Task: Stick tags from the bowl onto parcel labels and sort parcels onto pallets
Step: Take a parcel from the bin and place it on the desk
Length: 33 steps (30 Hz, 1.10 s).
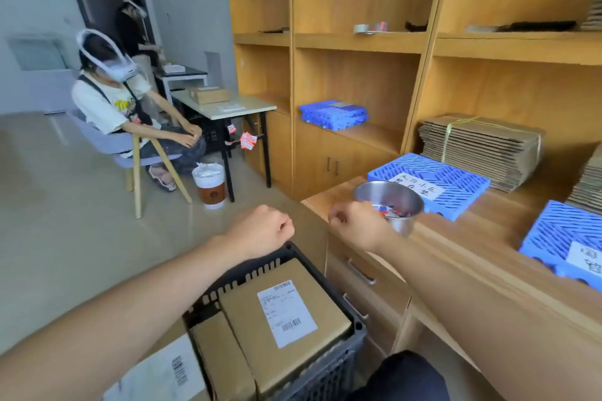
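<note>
While my right hand hangs just beside the near rim of the bowl, I read this as the tag-picking step, with no parcel labelled yet. Its fingers are bunched together against the thumb. A thin pale strip seems to trail down from them, but I cannot tell whether that is a tag. My left hand floats over the far edge of the crate, fingers curled into a loose fist. Nothing shows inside it.

The tags lie in a small heap at the bottom of the bowl, which stands on the counter touching the nearer corner of a blue pallet. A second pallet sits further right. The top parcel lies flat in the crate with its label facing up.

To do this well, I would take one tag only, pinching it by an edge so the sticky face stays off my fingertips. If two cling together, the left hand is free to part them. The bowl looks light and could skate on the wood, so I would reach in from above, not drag against the wall. Then I would bring the tag down onto a blank patch of the label, clear of the barcode, and press from one end to the other so it lies flat.
</note>
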Available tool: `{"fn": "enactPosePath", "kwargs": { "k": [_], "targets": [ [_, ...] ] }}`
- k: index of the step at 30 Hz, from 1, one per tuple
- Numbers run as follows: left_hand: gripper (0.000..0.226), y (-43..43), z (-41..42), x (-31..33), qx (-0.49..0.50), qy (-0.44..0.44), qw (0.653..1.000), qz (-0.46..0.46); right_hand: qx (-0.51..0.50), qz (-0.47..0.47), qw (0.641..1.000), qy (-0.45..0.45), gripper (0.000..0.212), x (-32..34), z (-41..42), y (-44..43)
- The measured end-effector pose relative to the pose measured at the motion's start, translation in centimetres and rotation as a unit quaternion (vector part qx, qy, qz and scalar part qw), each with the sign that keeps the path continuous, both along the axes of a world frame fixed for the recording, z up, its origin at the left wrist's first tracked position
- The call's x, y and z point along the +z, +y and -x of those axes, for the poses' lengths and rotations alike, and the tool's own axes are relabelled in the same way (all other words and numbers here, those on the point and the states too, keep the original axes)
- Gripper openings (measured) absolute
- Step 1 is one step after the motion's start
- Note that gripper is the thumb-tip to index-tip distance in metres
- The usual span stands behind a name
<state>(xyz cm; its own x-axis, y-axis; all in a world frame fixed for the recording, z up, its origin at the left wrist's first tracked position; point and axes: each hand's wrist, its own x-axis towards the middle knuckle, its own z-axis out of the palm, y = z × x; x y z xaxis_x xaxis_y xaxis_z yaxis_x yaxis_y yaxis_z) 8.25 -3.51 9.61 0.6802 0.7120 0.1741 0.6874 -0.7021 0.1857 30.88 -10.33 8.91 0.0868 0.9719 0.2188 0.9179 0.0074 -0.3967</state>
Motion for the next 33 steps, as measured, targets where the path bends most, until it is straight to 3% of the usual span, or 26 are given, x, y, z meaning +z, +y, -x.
{"fn": "enactPosePath", "kwargs": {
  "k": [8,12,13,17,19,27,33],
  "targets": [
    [0.031,-0.7,12.6,-6.7,0.057,0.086,0.994,0.020,0.110,0.072,0.991,0.007,0.019,-6.5,9.9,2.1],
    [0.051,-1.9,17.7,-10.0,0.072,0.102,0.992,0.012,0.205,0.111,0.972,0.014,0.015,-9.9,13.8,2.2],
    [0.055,-2.3,18.8,-10.4,0.075,0.100,0.992,0.012,0.227,0.124,0.966,0.018,0.020,-10.6,14.7,2.0],
    [0.074,-5.0,22.8,-11.0,0.095,0.116,0.987,0.049,0.311,0.165,0.936,0.008,0.086,-11.8,18.1,0.5],
    [0.085,-6.5,24.2,-11.2,0.097,0.135,0.982,0.086,0.345,0.206,0.916,-0.007,0.099,-12.1,19.2,-0.3],
    [0.117,-12.0,25.9,-13.2,0.140,0.161,0.951,0.225,0.388,0.321,0.863,-0.022,0.118,-12.9,21.8,-2.9],
    [0.127,-13.5,25.5,-14.7,0.163,0.098,0.944,0.270,0.411,0.275,0.868,-0.040,0.121,-14.2,22.7,-3.5]
  ]
}}
